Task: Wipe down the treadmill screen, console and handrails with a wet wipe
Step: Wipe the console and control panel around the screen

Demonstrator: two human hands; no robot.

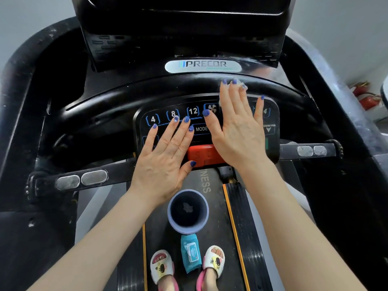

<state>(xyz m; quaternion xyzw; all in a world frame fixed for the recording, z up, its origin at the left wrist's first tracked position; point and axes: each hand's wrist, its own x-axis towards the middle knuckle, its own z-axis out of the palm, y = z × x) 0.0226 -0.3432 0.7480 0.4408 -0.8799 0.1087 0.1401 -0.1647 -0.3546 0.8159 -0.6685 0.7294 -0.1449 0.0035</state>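
Note:
The black treadmill console (270,127) with numbered buttons fills the middle of the view, its dark screen housing (184,28) above. My right hand (239,127) lies flat with straight fingers and presses a white wet wipe (243,87) against the curved front handrail (147,95) and the console's upper edge; only the wipe's edge shows past my fingertips. My left hand (165,156) rests flat on the console's left side, fingers spread, holding nothing. A red stop button (201,154) sits between my hands.
Side handrails with metal sensor pads reach out at left (81,179) and right (310,151). On the belt below stand a purple-rimmed bin (188,211) and a blue wet-wipe pack (190,253), between my sandalled feet. Red fire extinguishers (365,97) stand at far right.

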